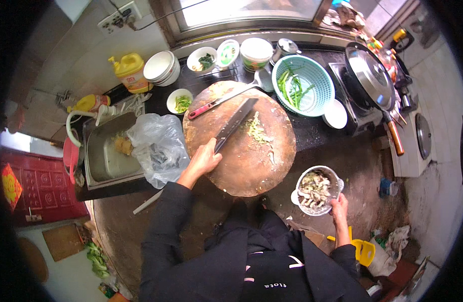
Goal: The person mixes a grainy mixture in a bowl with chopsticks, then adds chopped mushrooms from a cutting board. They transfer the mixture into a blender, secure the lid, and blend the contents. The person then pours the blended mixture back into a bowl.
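My left hand (205, 159) grips the handle of a cleaver (237, 121), whose dark blade reaches across a round wooden chopping board (250, 173). Right of the blade lies a small heap of finely chopped pale-green bits (257, 130) on the wood. A spatula (235, 94) with a red-and-black handle rests over the board's far edge. Out to the right, my right hand (339, 207) holds a light-coloured metal pot (339, 183) by its side, away from the board. Inside the pot are pieces of grey-and-white food (315, 190), perhaps sliced meat or fish.
Left of the board, a clear plastic bag (159, 147) overlaps the sink (107, 158). A turquoise colander (322, 90) with green stalks stands behind right, beside a small white bowl (335, 115). Farther right, a lidded wok (371, 75) sits on the stove, its wooden handle (395, 137) sticking out.
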`<state>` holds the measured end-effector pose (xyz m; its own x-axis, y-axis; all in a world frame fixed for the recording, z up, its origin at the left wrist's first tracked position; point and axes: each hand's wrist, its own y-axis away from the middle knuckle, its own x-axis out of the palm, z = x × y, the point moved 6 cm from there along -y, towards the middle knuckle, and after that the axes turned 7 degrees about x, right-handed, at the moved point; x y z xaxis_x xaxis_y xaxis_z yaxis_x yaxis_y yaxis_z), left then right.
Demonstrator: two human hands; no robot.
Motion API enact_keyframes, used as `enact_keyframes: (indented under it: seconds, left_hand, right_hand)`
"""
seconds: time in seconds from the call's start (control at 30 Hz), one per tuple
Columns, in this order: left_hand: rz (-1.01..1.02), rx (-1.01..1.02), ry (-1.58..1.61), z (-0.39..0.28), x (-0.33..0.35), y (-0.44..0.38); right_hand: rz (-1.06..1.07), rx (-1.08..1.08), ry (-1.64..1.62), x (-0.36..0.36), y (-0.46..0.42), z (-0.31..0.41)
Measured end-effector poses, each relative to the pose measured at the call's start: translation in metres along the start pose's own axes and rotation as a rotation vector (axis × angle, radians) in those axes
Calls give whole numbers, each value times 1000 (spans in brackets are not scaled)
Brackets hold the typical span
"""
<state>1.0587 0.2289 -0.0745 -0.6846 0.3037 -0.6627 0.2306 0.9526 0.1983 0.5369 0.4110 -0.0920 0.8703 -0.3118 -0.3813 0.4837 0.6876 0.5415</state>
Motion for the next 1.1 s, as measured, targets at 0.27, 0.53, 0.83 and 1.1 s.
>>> enact_keyframes:
  seconds: [0.27,0.53,0.83,1.1]
  left_hand:
    - [426,312,-89,-44,51,32]
    - [-44,-209,309,-38,77,150]
    - [-401,-520,435,-47,154,211]
    - [-192,-290,426,-127,173,163]
  right_hand:
    - [-23,-107,101,48,-44,-82]
    - [-52,-117,235,75,-46,-84]
    - [4,-71,160,82,-49,-101]
    - [2,51,174,82,-43,-96]
